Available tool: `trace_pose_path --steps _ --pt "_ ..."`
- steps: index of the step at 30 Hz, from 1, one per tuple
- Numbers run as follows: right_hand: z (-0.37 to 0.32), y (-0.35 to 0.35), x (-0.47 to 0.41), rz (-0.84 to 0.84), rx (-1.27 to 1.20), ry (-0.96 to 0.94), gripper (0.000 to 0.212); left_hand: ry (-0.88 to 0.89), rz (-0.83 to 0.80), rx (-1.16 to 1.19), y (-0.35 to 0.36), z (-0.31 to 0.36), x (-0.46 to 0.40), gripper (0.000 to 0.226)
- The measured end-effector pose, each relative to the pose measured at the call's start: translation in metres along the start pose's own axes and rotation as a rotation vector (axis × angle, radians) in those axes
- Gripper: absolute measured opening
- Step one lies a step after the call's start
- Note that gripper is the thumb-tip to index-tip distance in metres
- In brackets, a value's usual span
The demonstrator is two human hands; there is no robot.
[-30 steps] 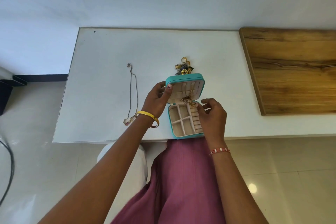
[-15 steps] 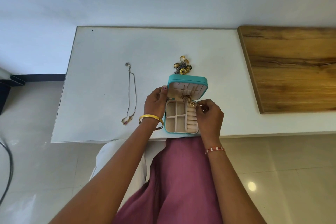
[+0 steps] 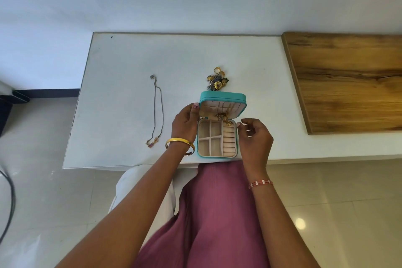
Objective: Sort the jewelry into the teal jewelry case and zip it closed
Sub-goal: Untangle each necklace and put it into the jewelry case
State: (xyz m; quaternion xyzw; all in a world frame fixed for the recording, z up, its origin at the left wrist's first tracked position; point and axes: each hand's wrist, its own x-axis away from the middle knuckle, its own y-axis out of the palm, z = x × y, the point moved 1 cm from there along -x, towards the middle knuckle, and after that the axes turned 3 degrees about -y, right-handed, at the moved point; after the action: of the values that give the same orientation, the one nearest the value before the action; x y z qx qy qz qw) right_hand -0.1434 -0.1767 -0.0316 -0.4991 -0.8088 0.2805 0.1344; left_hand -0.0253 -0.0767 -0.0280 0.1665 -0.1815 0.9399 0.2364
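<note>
The teal jewelry case (image 3: 217,157) is set open on the white table (image 3: 121,98), near its front edge, with the lid (image 3: 223,103) raised at the far side and the cream tray of compartments facing up. The left edge of the lid is held by the left hand (image 3: 185,125): the thumb is pressed against the lid's near left corner, while the other fingers are curled behind it (their tips are hidden by the hand itself). A gold bangle (image 3: 180,143) is worn on that wrist. The right hand (image 3: 255,137) is held just beside the right wall of the case, apart from it, with the fingers loosely curled and slightly spread; nothing can be seen pinched between them. A small gold piece (image 3: 228,123) is seen at the far right corner of the tray, at the top of the ring rolls, close to the right fingertips (image 3: 239,124) but not touching them. A gold chain (image 3: 221,115) is hung inside the lid. Beyond the case, a heap of jewelry (image 3: 217,81) is left on the table, and a thin necklace (image 3: 157,111) is laid well to the left. A wooden board (image 3: 348,80) is seen at the right.
</note>
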Motion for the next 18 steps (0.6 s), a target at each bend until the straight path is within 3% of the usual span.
trace_pose_path --steps 18 --pt "-0.040 -0.020 0.024 -0.113 -0.154 0.026 0.008 -0.024 0.001 -0.010 -0.024 0.009 0.040 0.036"
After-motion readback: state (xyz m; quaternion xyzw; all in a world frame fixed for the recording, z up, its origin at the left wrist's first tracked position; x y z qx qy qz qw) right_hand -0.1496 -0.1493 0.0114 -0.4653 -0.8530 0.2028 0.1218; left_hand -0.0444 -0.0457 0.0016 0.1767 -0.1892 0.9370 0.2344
